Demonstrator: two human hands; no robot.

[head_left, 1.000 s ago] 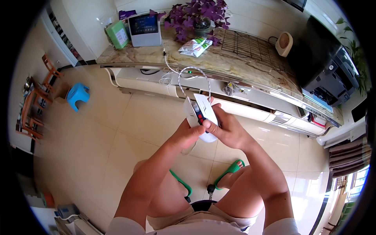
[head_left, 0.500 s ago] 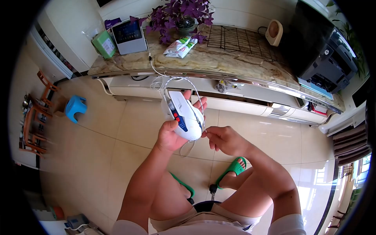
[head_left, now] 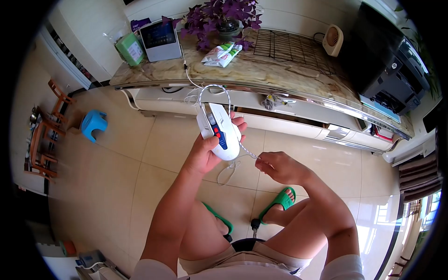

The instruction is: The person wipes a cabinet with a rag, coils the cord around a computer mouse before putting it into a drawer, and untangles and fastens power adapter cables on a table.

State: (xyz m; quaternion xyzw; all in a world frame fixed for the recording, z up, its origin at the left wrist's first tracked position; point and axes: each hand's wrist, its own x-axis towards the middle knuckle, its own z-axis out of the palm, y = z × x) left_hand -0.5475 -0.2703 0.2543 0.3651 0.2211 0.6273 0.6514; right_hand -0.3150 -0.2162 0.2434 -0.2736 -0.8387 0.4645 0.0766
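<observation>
A white computer mouse [head_left: 226, 122] with a blue side panel and red buttons rests in my left hand [head_left: 205, 151]; the thumb lies along its side and the fingers curl round from beneath. From its far end a white-and-grey braided cable [head_left: 216, 87] arches up and comes down behind the mouse to the right. My right hand [head_left: 280, 167] pinches this cable to the right of the mouse, with its fingertips closed together. Below the mouse dangles a loose loop of the cable [head_left: 227, 176].
A marble-topped cabinet [head_left: 186, 77] runs across in front, bearing a tablet-like display [head_left: 161, 41], snack packets [head_left: 223, 55], a purple-leaved plant [head_left: 224, 18], a wire rack [head_left: 294, 49], a small fan [head_left: 332, 40] and a printer [head_left: 396, 79]. A blue stool [head_left: 94, 123] stands left.
My right hand has moved right, away from the mouse, drawing the cable out with it. The mouse has shifted slightly upward in view, and the cable's arch has become narrower.
</observation>
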